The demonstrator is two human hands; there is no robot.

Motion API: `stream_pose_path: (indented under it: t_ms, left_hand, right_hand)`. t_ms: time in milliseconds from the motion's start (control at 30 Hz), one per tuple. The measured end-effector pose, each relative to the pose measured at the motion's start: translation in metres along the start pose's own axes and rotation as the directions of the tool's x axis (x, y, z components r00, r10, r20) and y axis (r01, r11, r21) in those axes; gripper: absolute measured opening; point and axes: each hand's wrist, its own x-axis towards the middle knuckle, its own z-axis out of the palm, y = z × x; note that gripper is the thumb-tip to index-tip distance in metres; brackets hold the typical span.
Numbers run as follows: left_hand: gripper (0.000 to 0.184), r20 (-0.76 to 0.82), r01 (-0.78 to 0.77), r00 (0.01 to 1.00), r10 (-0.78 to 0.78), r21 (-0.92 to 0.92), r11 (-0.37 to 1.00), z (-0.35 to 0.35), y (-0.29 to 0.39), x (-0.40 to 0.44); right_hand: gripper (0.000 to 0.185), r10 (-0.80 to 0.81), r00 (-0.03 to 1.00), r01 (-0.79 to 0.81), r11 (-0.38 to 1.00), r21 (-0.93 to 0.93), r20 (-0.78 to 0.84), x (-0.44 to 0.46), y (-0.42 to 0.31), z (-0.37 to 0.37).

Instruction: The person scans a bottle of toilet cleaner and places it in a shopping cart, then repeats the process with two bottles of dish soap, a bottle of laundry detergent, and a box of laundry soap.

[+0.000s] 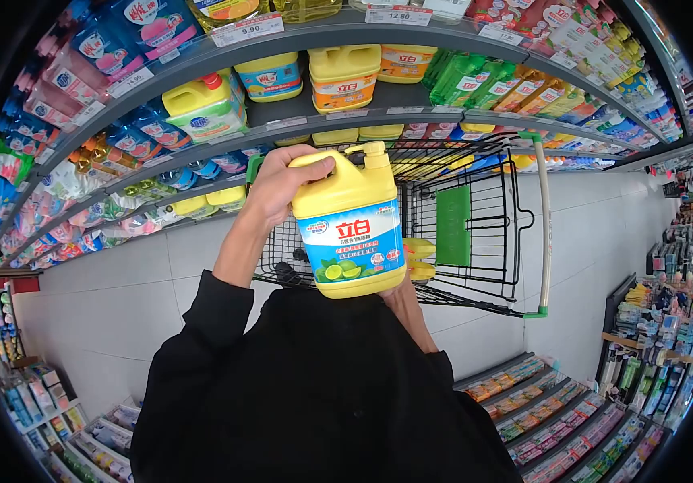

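My left hand [280, 181] is closed around the handle of a yellow jug of dish soap [352, 241], its thumb over the top. The jug is held upright in front of my chest, its blue and white label with limes turned toward me and its yellow cap at the upper right. At the jug's lower right corner, my right hand [399, 291] supports the base; its fingers are hidden behind the jug. Behind the jug stands a black wire shopping cart [483, 278]. Yellow things that look like bananas [419, 249] lie inside it, partly covered.
A curved-looking shelf [274, 113] runs along the far side, with similar yellow jugs [344, 78] and green bottles [467, 78]. The cart's handlebar [544, 225] is on the right. More stocked shelves [556, 427] stand behind me on the tiled floor [113, 310].
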Motion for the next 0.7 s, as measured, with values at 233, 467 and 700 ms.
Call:
stream_pose_path:
  t_ms: [233,467,700]
  left_hand:
    - [0.022,-0.033,-0.015,0.999,0.016,0.014,1.000,-0.007,-0.004,0.000]
    - [0.018,-0.046,-0.039,0.998,0.041,0.045,0.998,-0.012,-0.007,0.001]
    - [0.017,-0.026,-0.045,0.999,0.046,0.044,0.998,-0.013,-0.010,0.004]
  right_hand:
    - [0.041,0.018,0.999,-0.019,0.999,0.049,0.032,0.011,-0.002,0.011]
    - [0.042,0.027,0.997,-0.034,0.995,0.098,0.066,0.005,-0.003,0.015]
    - [0.043,0.023,0.996,-0.036,0.988,0.150,0.087,0.004,0.000,0.020]
